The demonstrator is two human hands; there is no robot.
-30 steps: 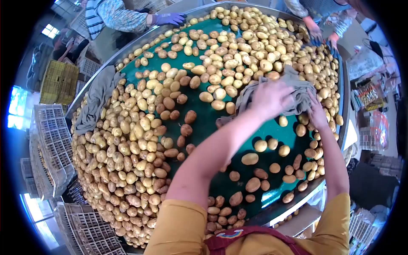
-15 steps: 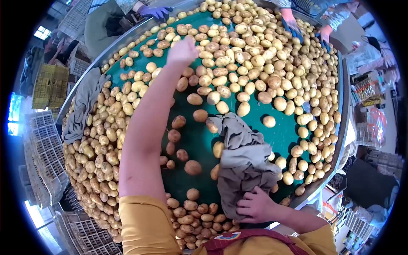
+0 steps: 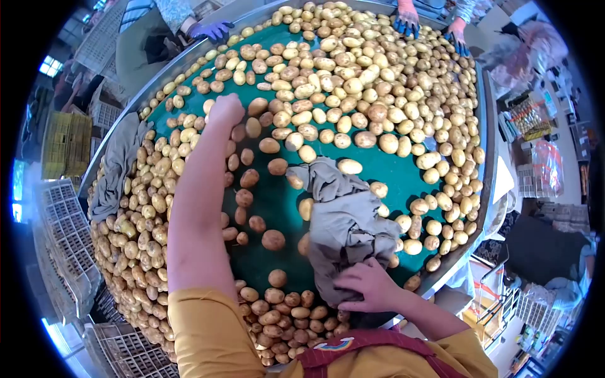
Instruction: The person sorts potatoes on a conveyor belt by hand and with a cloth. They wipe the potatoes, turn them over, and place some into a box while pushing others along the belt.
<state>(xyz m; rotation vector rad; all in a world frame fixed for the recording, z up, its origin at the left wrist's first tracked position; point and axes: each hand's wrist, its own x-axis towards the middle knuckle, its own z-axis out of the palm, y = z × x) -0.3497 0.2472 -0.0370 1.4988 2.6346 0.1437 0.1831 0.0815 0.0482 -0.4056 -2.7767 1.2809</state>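
Note:
My left hand (image 3: 227, 111) is closed in a fist over the green belt (image 3: 290, 220), among the potatoes at the upper left. A potato (image 3: 208, 106) lies right beside it. Whatever the fist may hold is hidden. Lower down, my right hand (image 3: 372, 287) rests against a bunched grey cloth (image 3: 350, 220), its fingers spread over the near end. Loose potatoes, such as a brownish one (image 3: 273, 240), lie scattered on the belt between my arms. More potatoes (image 3: 409, 94) cover the far right in a thick layer.
A large heap of potatoes (image 3: 138, 252) lies left of my arm, with another grey cloth (image 3: 120, 167) on the table's metal edge. Across the table are a purple-gloved hand (image 3: 211, 29) and two gloved hands (image 3: 406, 20) of other people. Plastic crates (image 3: 66, 230) stand at the left.
My left fist has moved left and nearer to me, away from the far potatoes. My right hand stays at the cloth. The gloved hands at the far right have shifted slightly; the whole view has moved.

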